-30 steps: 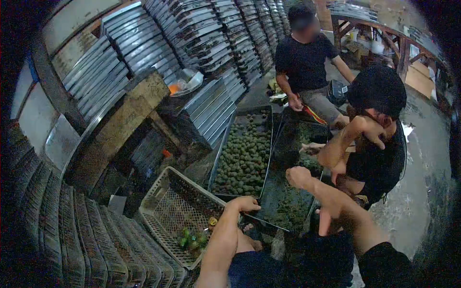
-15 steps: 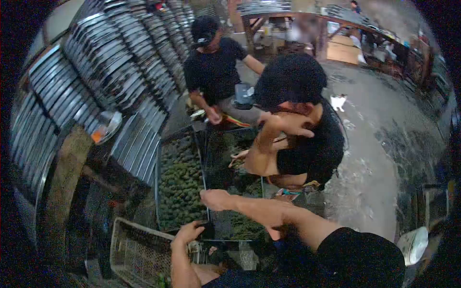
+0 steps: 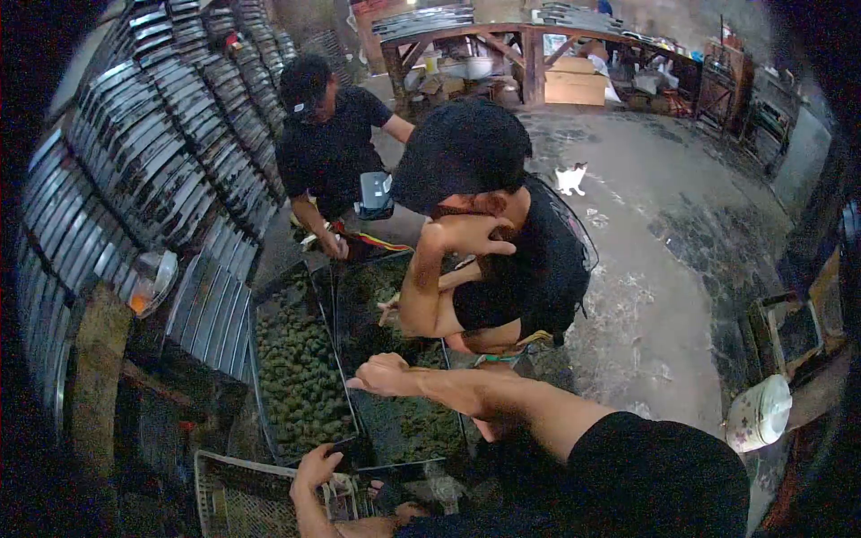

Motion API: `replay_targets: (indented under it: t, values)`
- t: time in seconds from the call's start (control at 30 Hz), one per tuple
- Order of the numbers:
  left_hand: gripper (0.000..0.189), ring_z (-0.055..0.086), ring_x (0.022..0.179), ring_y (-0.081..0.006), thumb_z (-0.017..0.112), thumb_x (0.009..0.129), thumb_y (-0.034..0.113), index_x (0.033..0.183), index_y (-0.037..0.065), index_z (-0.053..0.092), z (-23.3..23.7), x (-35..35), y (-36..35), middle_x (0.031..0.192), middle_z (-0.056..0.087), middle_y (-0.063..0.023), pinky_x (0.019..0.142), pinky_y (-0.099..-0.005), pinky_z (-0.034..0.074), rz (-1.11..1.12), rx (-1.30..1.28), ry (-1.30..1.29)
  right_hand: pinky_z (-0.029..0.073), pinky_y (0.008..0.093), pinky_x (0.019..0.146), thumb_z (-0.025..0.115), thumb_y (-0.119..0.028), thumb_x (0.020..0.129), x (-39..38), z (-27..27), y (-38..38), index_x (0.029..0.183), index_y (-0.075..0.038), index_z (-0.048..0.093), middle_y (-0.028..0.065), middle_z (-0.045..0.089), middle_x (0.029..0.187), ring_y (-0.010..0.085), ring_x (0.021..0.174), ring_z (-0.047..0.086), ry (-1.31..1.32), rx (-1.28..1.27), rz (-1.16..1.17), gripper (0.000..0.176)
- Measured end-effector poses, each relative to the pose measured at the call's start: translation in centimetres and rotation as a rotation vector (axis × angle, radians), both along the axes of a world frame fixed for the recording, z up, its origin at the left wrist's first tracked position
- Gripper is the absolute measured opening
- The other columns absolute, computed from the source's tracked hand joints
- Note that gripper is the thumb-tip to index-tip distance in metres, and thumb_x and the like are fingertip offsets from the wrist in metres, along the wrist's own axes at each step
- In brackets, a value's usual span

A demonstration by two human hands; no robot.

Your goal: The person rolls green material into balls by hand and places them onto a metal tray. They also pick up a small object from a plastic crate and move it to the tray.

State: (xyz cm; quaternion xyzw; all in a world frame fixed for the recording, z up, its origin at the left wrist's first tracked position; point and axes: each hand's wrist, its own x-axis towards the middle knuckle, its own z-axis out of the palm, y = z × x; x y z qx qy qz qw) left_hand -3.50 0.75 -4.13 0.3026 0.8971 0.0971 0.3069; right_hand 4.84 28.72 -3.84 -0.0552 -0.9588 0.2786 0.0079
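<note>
My right hand [image 3: 387, 375] hangs over the edge between two trays, its fingers curled in. Whatever they may hold is hidden. My left hand [image 3: 316, 468] is low beside a plastic crate [image 3: 235, 466], near the tray's front corner, with thumb and fingers apart and nothing visible in them. Rounded dark-green lumps [image 3: 303, 377] fill the left tray [image 3: 260, 408]. Looser green material [image 3: 421, 426] lies in the right tray [image 3: 462, 438], partly hidden behind my right arm.
A person in a black cap [image 3: 466, 152] leans over the right tray, with another person [image 3: 327, 134] behind. Stacked metal trays [image 3: 161, 125] line the left. A white cat [image 3: 569, 179] stands on the floor. At right is a lidded white bucket [image 3: 758, 412].
My view has turned to the right, so the scene sits farther left. My right hand remains over the trays. My left hand has drawn back slightly from the tray's front corner.
</note>
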Motion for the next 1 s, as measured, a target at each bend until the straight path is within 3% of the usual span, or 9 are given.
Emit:
replay_targets:
  t: [0.13, 0.23, 0.33, 0.53, 0.63, 0.73, 0.9, 0.97, 1.0]
  values:
    - [0.056, 0.059, 0.108, -0.0301, 0.058, 0.085, 0.038, 0.132, 0.008, 0.049, 0.3, -0.2, 0.9, 0.120, 0.060, -0.0154, 0.092, -0.0409, 0.046, 0.115, -0.147, -0.076, 0.050, 0.0423, 0.048, 0.053, -0.033, 0.088, -1.3, -1.8, -0.5, 0.081, -0.007, 0.065, 0.0166, 0.062, 0.067, 0.0264, 0.061, 0.065, 0.298, -0.108, -0.178, 0.030]
    - [0.059, 0.058, 0.109, -0.0301, 0.057, 0.084, 0.040, 0.133, 0.006, 0.048, 0.3, 0.2, 1.0, 0.121, 0.059, -0.0156, 0.093, -0.0405, 0.045, 0.043, -0.117, -0.004, 0.046, 0.0270, 0.046, 0.066, -0.008, 0.082, -2.0, -0.9, 1.1, 0.095, -0.008, 0.061, 0.0030, 0.059, 0.066, 0.0114, 0.056, 0.057, 0.159, -1.108, -0.121, 0.015]
    - [0.061, 0.057, 0.110, -0.0303, 0.057, 0.085, 0.040, 0.134, 0.006, 0.046, -0.9, -0.6, 1.4, 0.124, 0.058, -0.0157, 0.094, -0.0406, 0.045, 0.012, -0.121, -0.030, 0.042, 0.0231, 0.043, 0.061, -0.029, 0.089, -1.5, 2.7, 1.8, 0.082, -0.008, 0.060, 0.0027, 0.058, 0.066, 0.0099, 0.051, 0.053, 0.225, -1.508, -0.309, 0.022]
    - [0.059, 0.054, 0.116, -0.0311, 0.060, 0.084, 0.035, 0.133, 0.005, 0.047, 1.0, 0.5, 4.0, 0.128, 0.054, -0.0168, 0.096, -0.0415, 0.044, 0.010, -0.041, -0.157, 0.035, 0.0418, 0.051, 0.052, -0.050, 0.088, -1.3, 3.7, -1.2, 0.059, 0.000, 0.054, 0.0072, 0.046, 0.053, 0.0183, 0.051, 0.042, 0.251, -0.974, -0.322, 0.059]
    - [0.053, 0.060, 0.104, -0.0290, 0.061, 0.085, 0.032, 0.129, 0.005, 0.050, 0.9, 0.2, 3.8, 0.114, 0.062, -0.0171, 0.090, -0.0378, 0.046, -0.167, -0.109, 0.040, 0.045, 0.0497, 0.071, 0.043, -0.055, 0.089, -1.6, 3.1, -1.7, 0.065, 0.005, 0.054, 0.0257, 0.058, 0.069, 0.0421, 0.070, 0.058, 0.214, -0.660, -0.346, 0.065]
    - [0.048, 0.057, 0.099, -0.0294, 0.056, 0.092, 0.031, 0.130, 0.004, 0.048, 0.2, 0.7, 1.9, 0.108, 0.060, -0.0152, 0.088, -0.0386, 0.044, -0.357, 0.234, 0.042, 0.044, 0.0297, 0.049, 0.061, -0.024, 0.088, 1.0, 4.3, -2.0, 0.103, -0.003, 0.053, 0.0062, 0.056, 0.074, 0.0138, 0.060, 0.055, 0.026, -1.014, -0.122, 0.027]
    - [0.043, 0.057, 0.095, -0.0228, 0.055, 0.093, 0.029, 0.127, 0.003, 0.051, 7.1, 3.5, 3.1, 0.101, 0.061, -0.0129, 0.084, -0.0311, 0.044, -0.230, 0.307, -0.322, 0.036, 0.0240, 0.042, 0.048, -0.047, 0.093, 4.4, 2.4, -2.3, 0.089, -0.010, 0.051, 0.0001, 0.055, 0.072, 0.0092, 0.053, 0.048, 0.099, -1.700, -0.197, 0.037]
    - [0.042, 0.057, 0.100, -0.0207, 0.054, 0.094, 0.031, 0.126, 0.004, 0.051, 12.1, 3.9, 5.6, 0.111, 0.061, -0.0124, 0.085, -0.0310, 0.043, -0.355, 0.058, -0.144, 0.035, 0.0244, 0.043, 0.047, -0.048, 0.094, 3.8, -2.8, -3.6, 0.081, -0.010, 0.052, -0.0002, 0.053, 0.069, 0.0092, 0.052, 0.047, 0.068, -1.604, -0.228, 0.040]
    - [0.043, 0.058, 0.103, -0.0209, 0.055, 0.094, 0.031, 0.129, 0.006, 0.050, 11.7, 3.6, 5.3, 0.112, 0.061, -0.0132, 0.086, -0.0323, 0.044, -0.354, 0.338, -0.142, 0.035, 0.0248, 0.044, 0.046, -0.049, 0.094, 3.5, -4.6, -4.4, 0.073, -0.010, 0.052, -0.0005, 0.051, 0.066, 0.0092, 0.051, 0.045, 0.038, -1.511, -0.251, 0.045]
